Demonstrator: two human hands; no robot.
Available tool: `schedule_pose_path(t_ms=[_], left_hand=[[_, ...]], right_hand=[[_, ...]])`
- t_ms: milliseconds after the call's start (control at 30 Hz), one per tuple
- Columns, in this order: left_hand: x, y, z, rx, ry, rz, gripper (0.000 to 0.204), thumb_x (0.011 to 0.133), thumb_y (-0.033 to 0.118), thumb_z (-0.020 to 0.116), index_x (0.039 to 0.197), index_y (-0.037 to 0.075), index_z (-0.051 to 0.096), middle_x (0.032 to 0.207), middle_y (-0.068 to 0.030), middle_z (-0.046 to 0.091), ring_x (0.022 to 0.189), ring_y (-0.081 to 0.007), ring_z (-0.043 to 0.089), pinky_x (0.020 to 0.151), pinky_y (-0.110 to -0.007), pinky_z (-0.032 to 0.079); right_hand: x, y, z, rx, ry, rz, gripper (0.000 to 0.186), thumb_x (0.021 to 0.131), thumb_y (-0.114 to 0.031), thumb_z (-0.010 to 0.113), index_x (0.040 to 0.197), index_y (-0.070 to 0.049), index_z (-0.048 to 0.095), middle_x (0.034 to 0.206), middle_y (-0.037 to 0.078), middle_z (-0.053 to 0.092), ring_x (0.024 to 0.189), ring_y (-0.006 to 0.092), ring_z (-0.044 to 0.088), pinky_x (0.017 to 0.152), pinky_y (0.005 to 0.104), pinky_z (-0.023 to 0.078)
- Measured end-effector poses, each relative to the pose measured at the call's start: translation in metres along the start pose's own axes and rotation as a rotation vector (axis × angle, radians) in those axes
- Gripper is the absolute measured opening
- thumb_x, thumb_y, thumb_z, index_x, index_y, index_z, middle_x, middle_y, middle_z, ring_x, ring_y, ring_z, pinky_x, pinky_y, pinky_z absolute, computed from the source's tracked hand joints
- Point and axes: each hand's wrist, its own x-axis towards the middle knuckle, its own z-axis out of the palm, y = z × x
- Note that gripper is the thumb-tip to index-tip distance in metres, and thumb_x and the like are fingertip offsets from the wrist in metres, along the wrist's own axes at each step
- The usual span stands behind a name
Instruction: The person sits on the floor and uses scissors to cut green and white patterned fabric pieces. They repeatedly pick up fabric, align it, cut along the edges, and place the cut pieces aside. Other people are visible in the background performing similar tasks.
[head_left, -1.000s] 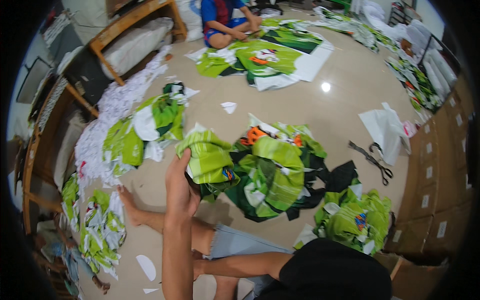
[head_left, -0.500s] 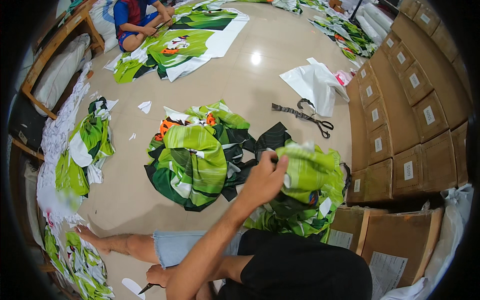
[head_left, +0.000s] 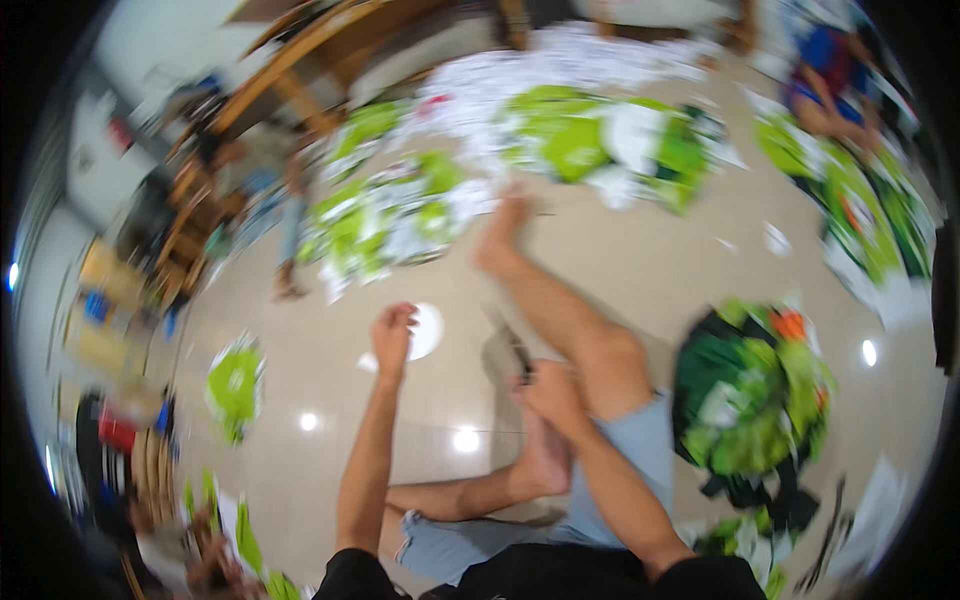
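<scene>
Right hand: the person's right hand (head_left: 550, 388) grasps a slim dark cutting tool (head_left: 520, 357), fingers wrapped around its handle, above the bent leg; motion blur hides whether its blades are apart.
Left hand: the left hand (head_left: 395, 332) has its fingers bent, overlapping a white rounded piece (head_left: 428, 335) in this view; I cannot tell whether it grips, touches or only hovers over it.
White rounded piece: near the middle of the tiled floor (head_left: 400, 440), with a small white scrap (head_left: 368, 362) just beside it.
Wooden frame: a brown wooden frame (head_left: 285, 70) at the upper left, with a pale bulky sack (head_left: 430, 65) lodged within it; the sack's contents are hidden.
White bag or sheet: a white bag or sheet (head_left: 875, 520) lies at the lower right, too blurred to tell which, or what it may hold; a long dark object (head_left: 825, 550) is near it.
Green heap: bunched green, white and orange cloth (head_left: 745, 395) sits on the floor to the right of the knee, loose rather than boxed.
Upper piles: green and white cloth (head_left: 570, 135) lies against a broad spread of white scraps (head_left: 580, 55) before the frame.
Yellowish boxy shapes: yellowish boxy shapes (head_left: 110, 275) stand at the far left, insides unseen.
Co-worker: a person in blue and dark red (head_left: 830, 80) sits at the upper right beside spread green cloth (head_left: 860, 215).
</scene>
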Motion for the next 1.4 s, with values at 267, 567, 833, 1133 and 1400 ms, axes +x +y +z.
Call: schedule_pose_path(t_ms=[267, 567, 833, 1133, 1400], left_hand=[[-0.074, -0.262, -0.166, 0.749, 0.302, -0.391, 0.060, 0.082, 0.032, 0.068, 0.122, -0.012, 0.058, 0.105, -0.0288, 0.069, 0.102, -0.0391, 0.067, 0.093, -0.043, 0.053], [-0.011, -0.218, 0.010, 0.859, 0.050, -0.025, 0.041, 0.089, 0.033, 0.065, 0.110, -0.002, 0.065, 0.121, -0.0236, 0.060, 0.111, -0.0415, 0.057, 0.095, -0.046, 0.048], [0.017, -0.084, -0.003, 0.805, -1.256, -0.409, 0.014, 0.085, 0.011, 0.065, 0.086, -0.002, 0.070, 0.097, -0.0212, 0.070, 0.085, -0.0340, 0.068, 0.072, -0.043, 0.056], [0.394, -0.016, -0.028, 0.258, 0.619, 0.338, 0.020, 0.088, 0.018, 0.063, 0.095, 0.000, 0.063, 0.087, -0.0175, 0.065, 0.080, -0.0254, 0.061, 0.070, -0.042, 0.048], [0.412, -0.174, -0.075, 0.700, 0.318, 0.391, 0.032, 0.072, 0.013, 0.064, 0.102, 0.008, 0.073, 0.111, -0.0215, 0.067, 0.105, -0.0371, 0.063, 0.094, -0.043, 0.049]], right_hand=[[-0.018, -0.022, 0.014, -0.024, -0.098, -0.029, 0.037, 0.077, -0.034, 0.080, 0.087, 0.000, 0.070, 0.069, 0.022, 0.066, 0.068, 0.0413, 0.066, 0.064, 0.0481, 0.050], [0.001, 0.018, 0.028, -0.261, -0.026, -0.208, 0.032, 0.076, -0.031, 0.081, 0.084, -0.001, 0.072, 0.060, 0.019, 0.064, 0.055, 0.0294, 0.066, 0.055, 0.0389, 0.050], [0.008, 0.002, 0.008, -0.189, -0.186, 0.003, 0.040, 0.079, -0.042, 0.076, 0.085, -0.003, 0.072, 0.073, 0.020, 0.066, 0.074, 0.0401, 0.064, 0.073, 0.0465, 0.050], [0.032, 0.000, -0.013, -0.299, -0.410, 0.206, 0.053, 0.083, -0.050, 0.072, 0.117, -0.009, 0.069, 0.099, 0.016, 0.073, 0.088, 0.0288, 0.071, 0.076, 0.0424, 0.054], [0.065, 0.033, 0.010, -0.058, -0.009, 0.106, 0.044, 0.089, -0.037, 0.063, 0.124, -0.012, 0.053, 0.105, 0.012, 0.055, 0.090, 0.0314, 0.056, 0.075, 0.0490, 0.044]])
